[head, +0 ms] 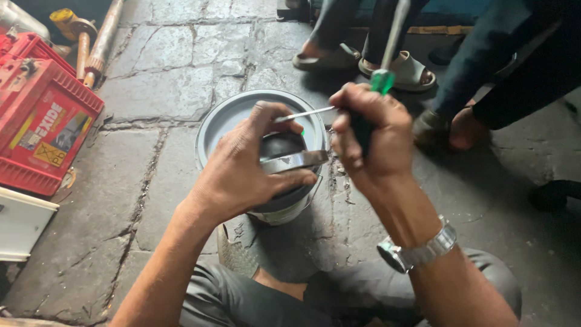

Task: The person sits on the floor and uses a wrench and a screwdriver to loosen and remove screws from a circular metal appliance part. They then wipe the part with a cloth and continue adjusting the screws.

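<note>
Your left hand [242,166] grips a dark round part w/ a metal ring [295,161], held over the grey tin [218,124] on the stone floor. Your right hand [369,136] is clenched on the green-handled screwdriver [381,80], tip btwn left thumb & the part.

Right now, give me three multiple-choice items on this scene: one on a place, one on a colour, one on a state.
1. Where is the red battery?
A. left of the tin
B. on the tin
C. behind the feet

2. What colour is the screwdriver handle tip?
A. yellow
B. green
C. white

3. What does the left hand do?
A. lies flat on the floor
B. hangs free
C. holds a metal ring

A: it sits at the left edge, beside the grey tin.
B: green shows above the right hand.
C: fingers close on it.
</note>
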